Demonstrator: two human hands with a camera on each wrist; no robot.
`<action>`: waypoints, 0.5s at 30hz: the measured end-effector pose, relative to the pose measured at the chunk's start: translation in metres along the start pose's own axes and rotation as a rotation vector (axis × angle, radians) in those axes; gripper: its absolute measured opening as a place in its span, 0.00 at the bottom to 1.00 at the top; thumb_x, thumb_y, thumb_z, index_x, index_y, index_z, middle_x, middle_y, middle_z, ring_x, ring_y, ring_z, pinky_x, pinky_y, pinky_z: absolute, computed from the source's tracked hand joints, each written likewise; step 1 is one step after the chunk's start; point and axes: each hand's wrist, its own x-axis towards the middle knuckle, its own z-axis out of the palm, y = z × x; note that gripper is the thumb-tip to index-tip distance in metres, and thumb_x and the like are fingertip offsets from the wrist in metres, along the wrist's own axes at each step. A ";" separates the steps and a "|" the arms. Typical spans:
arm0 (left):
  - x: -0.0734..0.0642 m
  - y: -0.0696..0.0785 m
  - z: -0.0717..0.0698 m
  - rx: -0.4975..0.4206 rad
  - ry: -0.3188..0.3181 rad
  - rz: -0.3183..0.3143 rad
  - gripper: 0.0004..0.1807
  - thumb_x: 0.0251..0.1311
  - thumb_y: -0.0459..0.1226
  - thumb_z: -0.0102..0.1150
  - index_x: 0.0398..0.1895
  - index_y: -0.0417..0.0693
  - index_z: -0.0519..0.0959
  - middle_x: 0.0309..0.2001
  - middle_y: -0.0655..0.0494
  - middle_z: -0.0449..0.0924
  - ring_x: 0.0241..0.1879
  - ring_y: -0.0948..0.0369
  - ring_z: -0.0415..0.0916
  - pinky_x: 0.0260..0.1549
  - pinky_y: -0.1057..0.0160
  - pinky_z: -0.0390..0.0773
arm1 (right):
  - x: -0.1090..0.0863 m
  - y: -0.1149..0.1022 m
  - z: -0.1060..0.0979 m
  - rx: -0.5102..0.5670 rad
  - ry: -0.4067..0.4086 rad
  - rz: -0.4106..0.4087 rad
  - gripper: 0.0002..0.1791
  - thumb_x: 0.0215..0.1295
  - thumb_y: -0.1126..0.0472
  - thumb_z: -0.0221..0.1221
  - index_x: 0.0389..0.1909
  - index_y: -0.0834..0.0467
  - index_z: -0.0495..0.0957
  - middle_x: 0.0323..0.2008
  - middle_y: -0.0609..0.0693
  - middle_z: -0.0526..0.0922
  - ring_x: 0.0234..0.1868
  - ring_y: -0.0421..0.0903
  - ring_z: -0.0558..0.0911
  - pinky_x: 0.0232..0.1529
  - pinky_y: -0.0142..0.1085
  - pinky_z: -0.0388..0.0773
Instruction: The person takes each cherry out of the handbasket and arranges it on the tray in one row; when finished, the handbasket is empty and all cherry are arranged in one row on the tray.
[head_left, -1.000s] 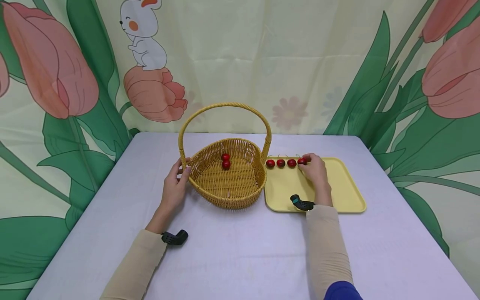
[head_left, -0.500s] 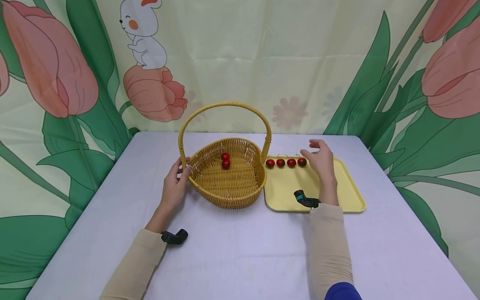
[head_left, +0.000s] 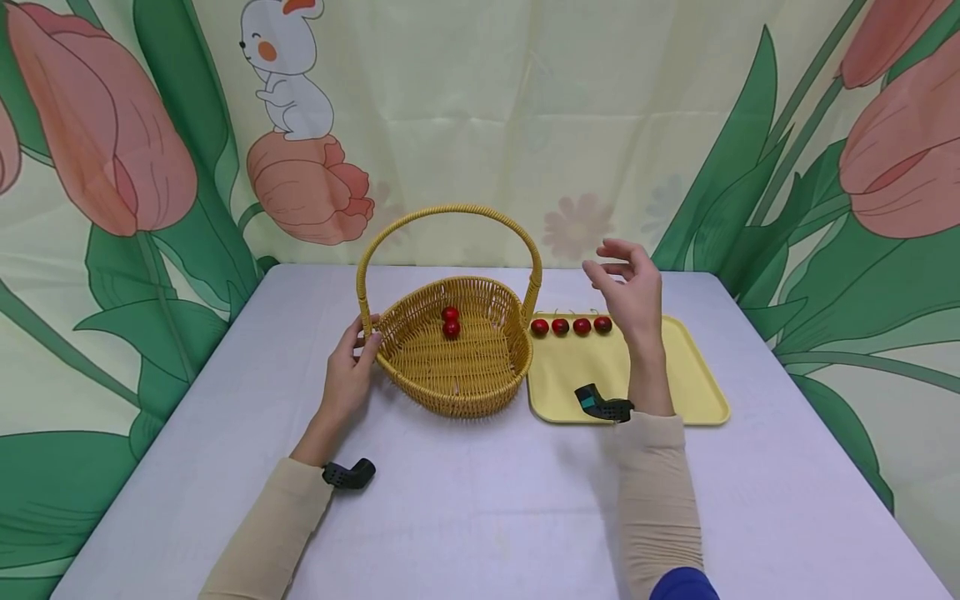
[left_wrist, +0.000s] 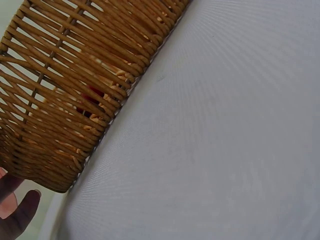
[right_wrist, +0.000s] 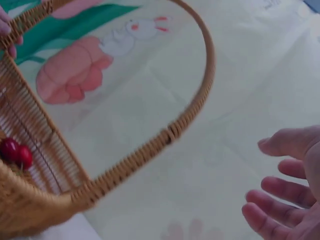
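A woven wicker basket [head_left: 456, 406] with a tall arched handle [head_left: 468, 208] stands left of the yellow tray. My left hand [head_left: 349, 367] grips its left side at the handle's base, thumb in front and fingers behind. Inside lie two red cherries [head_left: 451, 329], touching each other near the back wall. Several dark red cherries with stems [head_left: 582, 327] form a row along the tray's back left edge. My right hand [head_left: 632, 292] is raised above the tray with nothing in it. In the right wrist view its fingers [right_wrist: 277, 186] are spread and relaxed, thumb apart.
The yellow tray [head_left: 562, 383] lies right of the basket, its left edge close against the basket's side. A white cloth [head_left: 465, 508] covers the table. Behind it hangs a curtain [head_left: 600, 142] printed with tulips and a rabbit.
My right hand has let go of the rightmost cherry in the tray's row and risen up and back. The left hand and basket have stayed in place.
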 end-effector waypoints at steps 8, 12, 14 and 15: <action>0.001 0.000 0.000 0.018 -0.001 -0.006 0.26 0.76 0.53 0.44 0.74 0.61 0.65 0.71 0.53 0.68 0.54 0.56 0.73 0.38 0.70 0.74 | -0.013 -0.029 0.024 0.207 -0.032 -0.160 0.20 0.62 0.64 0.68 0.55 0.61 0.78 0.45 0.47 0.82 0.39 0.40 0.84 0.39 0.28 0.83; 0.001 -0.001 0.000 0.027 -0.004 -0.003 0.26 0.77 0.53 0.44 0.74 0.60 0.64 0.71 0.52 0.68 0.55 0.56 0.73 0.39 0.70 0.73 | -0.020 -0.040 0.039 0.289 -0.076 -0.236 0.18 0.61 0.70 0.66 0.52 0.66 0.79 0.42 0.47 0.84 0.38 0.40 0.84 0.37 0.30 0.83; 0.001 0.000 0.000 0.027 -0.004 -0.005 0.27 0.77 0.53 0.44 0.74 0.60 0.64 0.71 0.52 0.68 0.56 0.56 0.73 0.40 0.70 0.73 | -0.024 -0.044 0.046 0.307 -0.114 -0.247 0.18 0.60 0.72 0.66 0.52 0.68 0.78 0.42 0.48 0.84 0.38 0.40 0.84 0.37 0.29 0.83; 0.001 0.000 0.000 0.028 -0.004 -0.006 0.27 0.76 0.53 0.44 0.74 0.60 0.64 0.71 0.52 0.68 0.56 0.56 0.73 0.40 0.70 0.73 | -0.026 -0.046 0.050 0.308 -0.136 -0.248 0.18 0.60 0.72 0.65 0.52 0.68 0.78 0.42 0.48 0.84 0.38 0.40 0.84 0.38 0.29 0.82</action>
